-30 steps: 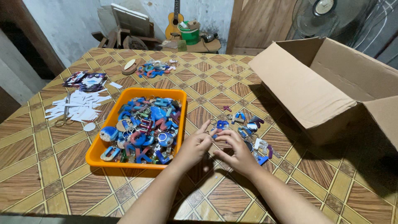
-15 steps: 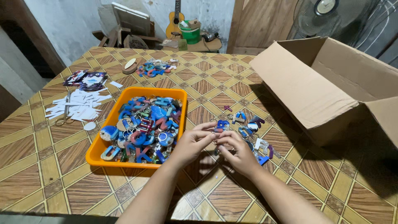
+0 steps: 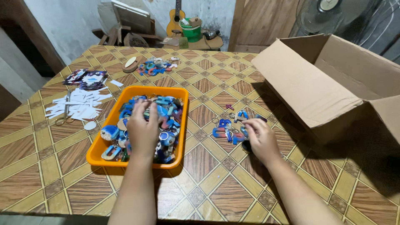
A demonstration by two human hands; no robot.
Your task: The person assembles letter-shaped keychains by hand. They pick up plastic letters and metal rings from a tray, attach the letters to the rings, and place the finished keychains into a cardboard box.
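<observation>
Now one hand is in the tray, the other on the small pile beside it.

Palm down, the left hand [image 3: 143,125] rests on the blue and red keychains [image 3: 166,118] filling the orange tray [image 3: 95,155], fingers curled into them; whether it grips one I cannot tell. The right hand [image 3: 260,139] presses loosely on the smaller pile [image 3: 227,129] just right of the tray, near the open cardboard box [image 3: 329,79]. Half a second earlier both hands met over that pile; the left has since crossed to the tray.

Left hand [image 3: 143,125] hides keychains in orange tray [image 3: 96,151]; cardboard box [image 3: 333,79] cut off right.
</observation>
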